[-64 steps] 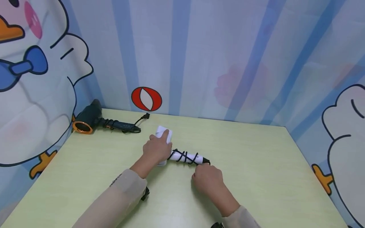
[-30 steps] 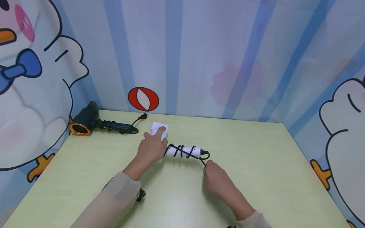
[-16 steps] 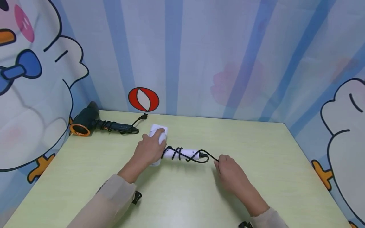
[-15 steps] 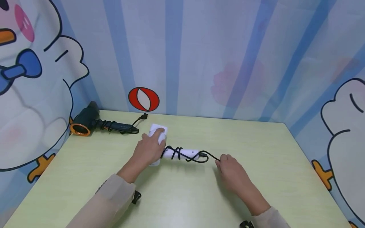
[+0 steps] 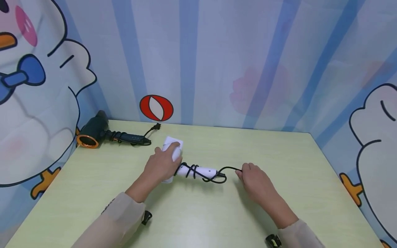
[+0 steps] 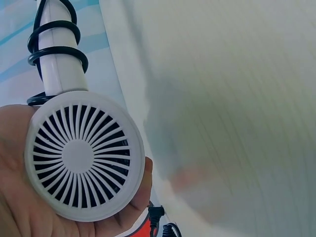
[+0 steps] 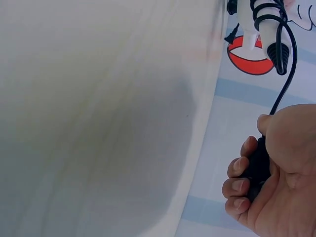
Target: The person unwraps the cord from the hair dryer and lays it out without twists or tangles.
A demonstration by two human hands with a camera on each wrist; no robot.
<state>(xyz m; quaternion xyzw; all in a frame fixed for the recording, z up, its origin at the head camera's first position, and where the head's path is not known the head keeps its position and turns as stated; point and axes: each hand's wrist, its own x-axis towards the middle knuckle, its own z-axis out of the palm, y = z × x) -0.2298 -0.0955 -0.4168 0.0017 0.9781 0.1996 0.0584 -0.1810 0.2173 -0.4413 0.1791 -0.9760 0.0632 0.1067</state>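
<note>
A white hair dryer [image 5: 203, 171] with a black cord wound round its handle is held over the middle of the table. My left hand [image 5: 159, 167] grips its head from the left, the fingers wrapping behind the round slotted vent [image 6: 78, 155] in the left wrist view. The handle points right, and a loose loop of cord [image 5: 228, 168] runs from its end toward my right hand [image 5: 255, 181]. Curled fingers of that hand hold the black plug [image 7: 257, 168], which shows partly between fingers and palm in the right wrist view.
A dark hair dryer [image 5: 96, 127] with an orange ring lies at the table's back left corner. Its cord is wound round the handle, and its plug [image 5: 157, 126] sticks out to the right. A printed curtain [image 5: 214, 62] stands behind the pale table [image 5: 294, 162].
My right hand has moved right and slightly away from me, drawing the cord's end off the handle's tip. My left hand keeps its grip on the white hair dryer, shifted slightly left.
</note>
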